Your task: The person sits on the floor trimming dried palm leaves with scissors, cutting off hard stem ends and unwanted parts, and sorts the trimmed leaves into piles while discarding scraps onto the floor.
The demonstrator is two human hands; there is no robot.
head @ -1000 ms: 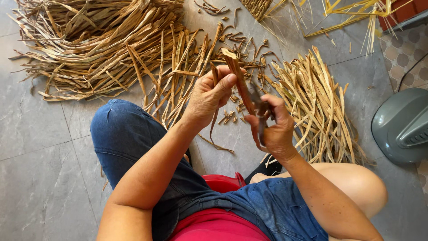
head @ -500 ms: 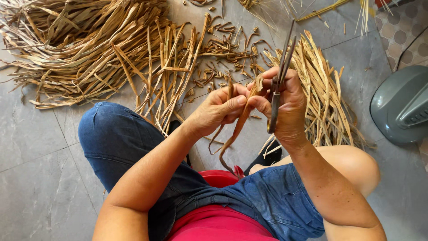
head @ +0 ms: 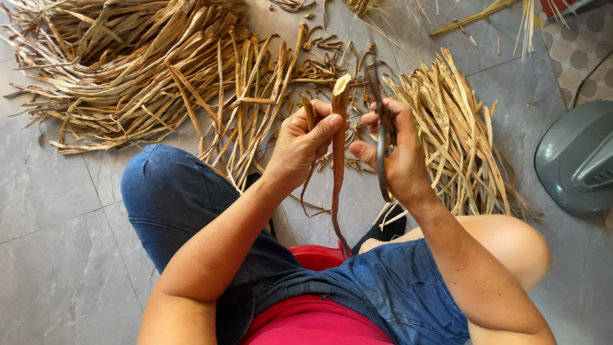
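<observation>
My left hand (head: 305, 144) grips a long dried brown plant strip (head: 338, 160) held upright; its cut top end points away from me and its tail hangs down toward my lap. A second thin strip sticks up between the fingers. My right hand (head: 397, 156) is closed on a pair of dark metal scissors (head: 381, 131), blades pointing up, right beside the strip's upper part. Both hands hover above the grey tiled floor (head: 57, 255), between my knees.
A big heap of dried strips (head: 121, 70) lies at the far left, a looser spread (head: 255, 108) in the middle, and a bundle of paler cut strips (head: 460, 140) to the right. Small trimmings (head: 325, 64) litter the floor. A grey fan base (head: 578, 160) stands at right.
The strip swung from slanting to upright in my left hand. My right hand moved the scissors closer to it and lower. The view shifted slightly.
</observation>
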